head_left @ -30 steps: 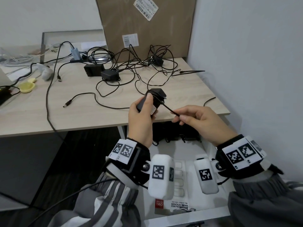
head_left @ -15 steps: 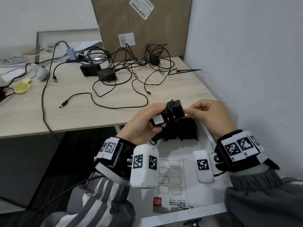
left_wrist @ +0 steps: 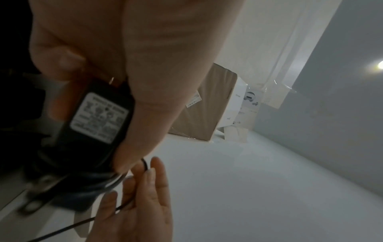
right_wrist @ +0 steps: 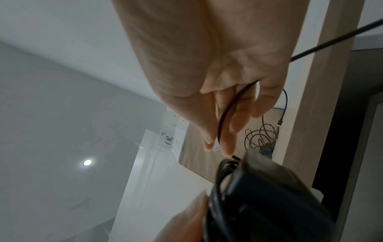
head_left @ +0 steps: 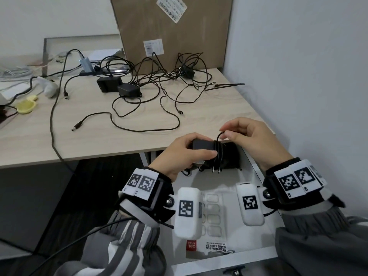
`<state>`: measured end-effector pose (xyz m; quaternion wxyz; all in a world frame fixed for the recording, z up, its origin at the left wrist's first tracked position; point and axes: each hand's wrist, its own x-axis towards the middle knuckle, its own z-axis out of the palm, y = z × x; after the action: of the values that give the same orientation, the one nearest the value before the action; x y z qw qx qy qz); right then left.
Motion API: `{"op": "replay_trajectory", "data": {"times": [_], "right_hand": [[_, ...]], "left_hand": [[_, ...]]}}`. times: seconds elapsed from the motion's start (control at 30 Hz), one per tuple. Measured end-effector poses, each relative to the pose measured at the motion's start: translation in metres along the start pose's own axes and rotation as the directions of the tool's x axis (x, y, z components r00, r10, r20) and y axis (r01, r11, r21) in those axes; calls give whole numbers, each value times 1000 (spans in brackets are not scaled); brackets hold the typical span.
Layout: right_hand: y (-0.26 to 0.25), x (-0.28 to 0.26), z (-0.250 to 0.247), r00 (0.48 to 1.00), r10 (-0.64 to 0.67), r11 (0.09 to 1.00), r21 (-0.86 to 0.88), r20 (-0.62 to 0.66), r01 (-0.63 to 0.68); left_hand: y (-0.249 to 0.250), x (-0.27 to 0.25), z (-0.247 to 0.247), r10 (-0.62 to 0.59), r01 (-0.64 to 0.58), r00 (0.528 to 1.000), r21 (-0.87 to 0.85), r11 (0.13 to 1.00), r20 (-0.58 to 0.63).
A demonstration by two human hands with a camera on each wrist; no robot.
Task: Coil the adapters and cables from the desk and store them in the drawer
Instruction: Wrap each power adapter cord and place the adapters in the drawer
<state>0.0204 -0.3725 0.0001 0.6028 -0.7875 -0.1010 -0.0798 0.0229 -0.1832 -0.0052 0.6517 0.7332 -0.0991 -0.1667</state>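
Observation:
My left hand [head_left: 185, 152] grips a black power adapter [head_left: 205, 145] over the open white drawer [head_left: 256, 176], its prongs pointing down. Its thin black cable [head_left: 218, 150] is wound in several turns round the body. My right hand [head_left: 239, 134] pinches the loose end of that cable just above the adapter. In the left wrist view the adapter's label [left_wrist: 99, 117] faces the camera beside my thumb. In the right wrist view the cable [right_wrist: 225, 113] runs between my fingers to the adapter [right_wrist: 269, 201]. More black adapters [head_left: 229, 156] lie at the back of the drawer.
Several black adapters [head_left: 127, 90] and tangled cables [head_left: 159, 90] lie on the wooden desk [head_left: 39, 134], with a cardboard box [head_left: 171, 30] behind them. A yellow object [head_left: 24, 106] sits at the desk's left. A grey wall [head_left: 298, 76] stands at the right. A sticker sheet [head_left: 213, 222] lies in the drawer.
The cable, stretched out a second ago, is now wound round the adapter. Both hands have moved down from the desk edge to above the drawer, and the adapter has turned prongs down.

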Motion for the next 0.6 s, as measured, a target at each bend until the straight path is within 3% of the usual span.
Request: {"op": "replay_trajectory", "data": {"times": [0.2, 0.4, 0.47, 0.6], "right_hand": [[-8, -3, 5, 995, -52, 999, 19, 88, 50], [-12, -7, 13, 986, -73, 990, 131, 152, 53], [-10, -8, 17, 984, -63, 990, 138, 168, 39], [-5, -6, 24, 982, 21, 997, 75, 188, -35]], "left_hand": [[-4, 7, 1, 104, -139, 946, -95, 986, -308], [-7, 11, -1, 111, -262, 797, -174, 949, -594], [-5, 10, -2, 66, -289, 791, -277, 916, -609], [-3, 11, 0, 8, -314, 847, -488, 815, -531]]}}
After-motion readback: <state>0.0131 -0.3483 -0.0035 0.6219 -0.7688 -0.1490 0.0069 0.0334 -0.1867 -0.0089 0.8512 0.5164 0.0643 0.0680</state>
